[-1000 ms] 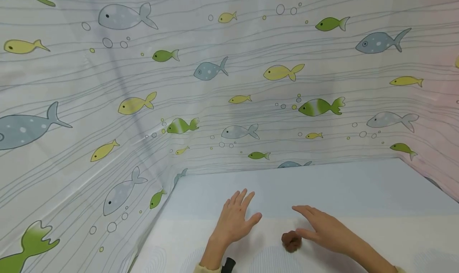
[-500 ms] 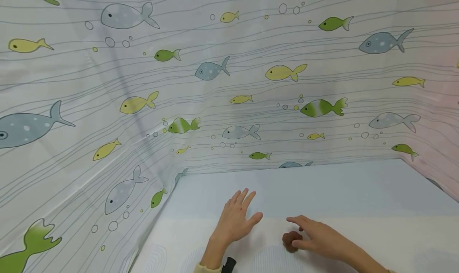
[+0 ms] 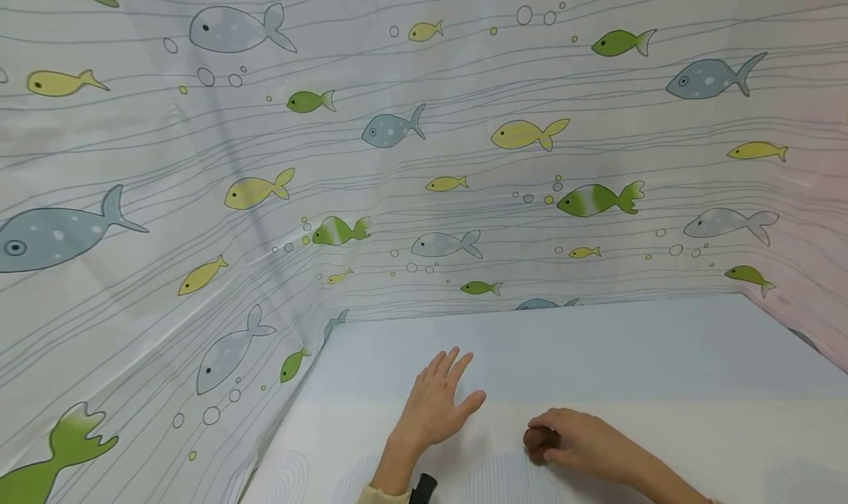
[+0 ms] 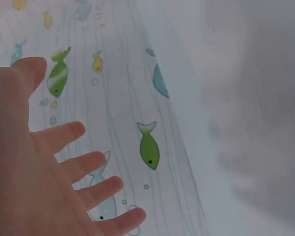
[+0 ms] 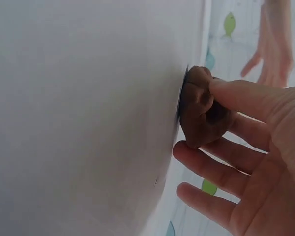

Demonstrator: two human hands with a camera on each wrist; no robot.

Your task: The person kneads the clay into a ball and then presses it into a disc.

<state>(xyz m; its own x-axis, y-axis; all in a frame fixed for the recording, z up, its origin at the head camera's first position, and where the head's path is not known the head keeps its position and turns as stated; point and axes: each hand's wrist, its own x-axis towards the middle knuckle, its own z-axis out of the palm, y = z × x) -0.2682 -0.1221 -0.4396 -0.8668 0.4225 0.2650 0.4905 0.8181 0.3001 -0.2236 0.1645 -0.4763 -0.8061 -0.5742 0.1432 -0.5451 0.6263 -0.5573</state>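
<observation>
As right wrist alone shows, fingers [image 5: 242,154] behind lump [image 5: 196,119]

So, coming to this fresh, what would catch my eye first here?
Probably the fish-patterned sheet, whose green, yellow and blue print fills most of the head view. Below it, on the pale surface, a brown lump stands out in the grip of the right hand. Across from that, the left hand is spread open, holding nothing.
</observation>
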